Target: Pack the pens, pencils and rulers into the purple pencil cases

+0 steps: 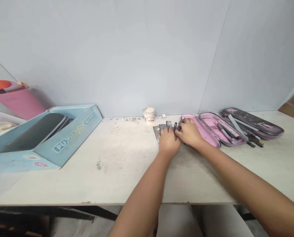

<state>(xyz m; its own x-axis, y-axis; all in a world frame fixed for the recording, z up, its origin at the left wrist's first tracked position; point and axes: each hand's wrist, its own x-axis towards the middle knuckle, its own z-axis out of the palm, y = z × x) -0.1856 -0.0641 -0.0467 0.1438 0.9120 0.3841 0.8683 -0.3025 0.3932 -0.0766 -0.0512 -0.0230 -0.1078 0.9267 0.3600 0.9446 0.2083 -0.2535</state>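
The left hand [168,140] pinches a metal set square [157,132] on the counter [112,174] at twelve o'clock, while the right hand [188,132] curls beside it, its hold hidden, the open pink pencil case [206,128] at three o'clock.

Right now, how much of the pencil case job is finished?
Partly finished, it seems. Done: pens already lie inside the open pink-lined pencil case. In hand: the left hand and right hand meet over small metal pieces, too small to name. Left: the metal set square lies on the table outside the case, so that looks unfinished.
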